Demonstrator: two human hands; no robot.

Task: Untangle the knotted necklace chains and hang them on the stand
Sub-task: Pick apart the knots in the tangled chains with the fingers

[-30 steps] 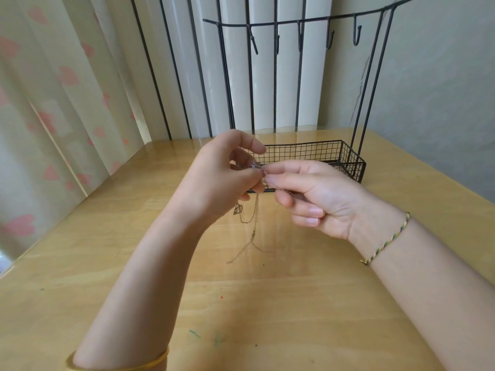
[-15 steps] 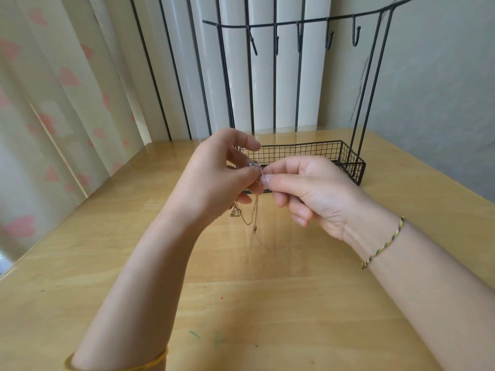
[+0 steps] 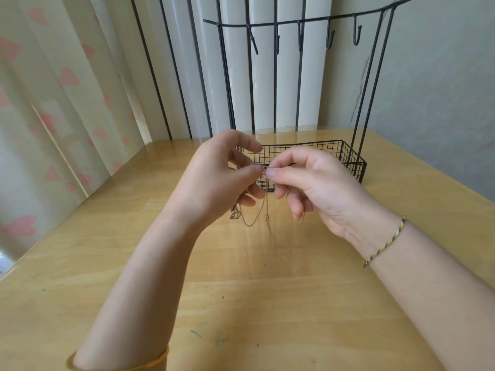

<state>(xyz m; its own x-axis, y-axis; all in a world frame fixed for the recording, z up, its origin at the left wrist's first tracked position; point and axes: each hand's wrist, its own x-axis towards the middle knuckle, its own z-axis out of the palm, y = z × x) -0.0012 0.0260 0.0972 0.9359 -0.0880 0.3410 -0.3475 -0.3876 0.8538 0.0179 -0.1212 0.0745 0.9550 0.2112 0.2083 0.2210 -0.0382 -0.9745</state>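
Above the middle of a pale wooden table [image 3: 267, 290], a person's left hand [image 3: 214, 180] and right hand [image 3: 316, 188] each pinch the knotted thin gold-coloured necklace chains [image 3: 266, 207] between thumb and fingertip, loops dangling, just before the black wire hook stand [image 3: 353, 160] near the table's far edge.

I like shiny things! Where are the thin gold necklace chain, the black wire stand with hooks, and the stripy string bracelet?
Thin gold necklace chain [image 3: 250, 225]: head view, dangling loop.
Black wire stand with hooks [image 3: 352, 163]: head view, basket's mesh wall.
Stripy string bracelet [image 3: 385, 244]: head view, middle of cord.
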